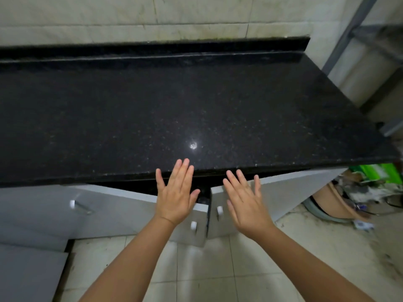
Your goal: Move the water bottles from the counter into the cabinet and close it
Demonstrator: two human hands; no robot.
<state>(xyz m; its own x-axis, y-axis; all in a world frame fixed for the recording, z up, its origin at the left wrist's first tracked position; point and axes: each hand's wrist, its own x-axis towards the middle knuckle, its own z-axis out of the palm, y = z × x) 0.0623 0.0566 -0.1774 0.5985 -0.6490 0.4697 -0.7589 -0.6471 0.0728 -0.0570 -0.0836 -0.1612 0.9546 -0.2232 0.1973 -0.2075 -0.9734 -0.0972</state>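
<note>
A black speckled counter fills the upper view and I see no water bottles on it. Below its front edge, two white cabinet doors stand ajar, angled outward, with a narrow dark gap between them. My left hand lies flat, fingers spread, over the top of the left door. My right hand is spread the same way against the right door. Both hands hold nothing. Each door has a white knob near the gap. The cabinet's inside is dark and hidden.
Another white door with a metal handle is at the left. A tiled wall backs the counter. At the right stand a metal shelf frame, a pinkish tub, green packaging and clutter on the tiled floor.
</note>
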